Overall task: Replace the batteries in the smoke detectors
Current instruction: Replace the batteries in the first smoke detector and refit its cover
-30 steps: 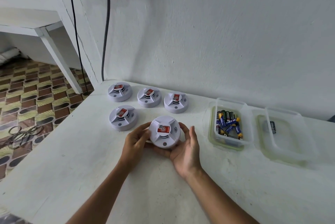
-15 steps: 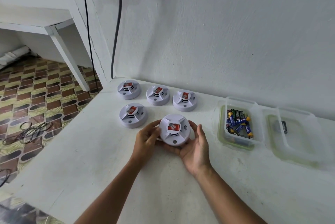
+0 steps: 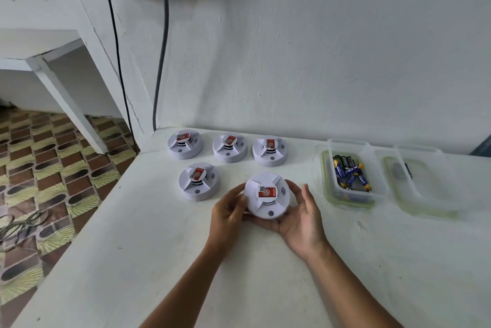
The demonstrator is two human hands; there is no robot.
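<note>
Centrally, round plastic detector, seemingly smooth

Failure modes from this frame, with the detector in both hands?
1. The held detector sits in the right hand, gripped at one side by the left hand; twisting it open could let it slip onto the table.
2. The four other detectors look identical, so serviced and unserviced units may get confused.
3. Loose batteries lie jumbled in the tub; old and new could mix.
</note>
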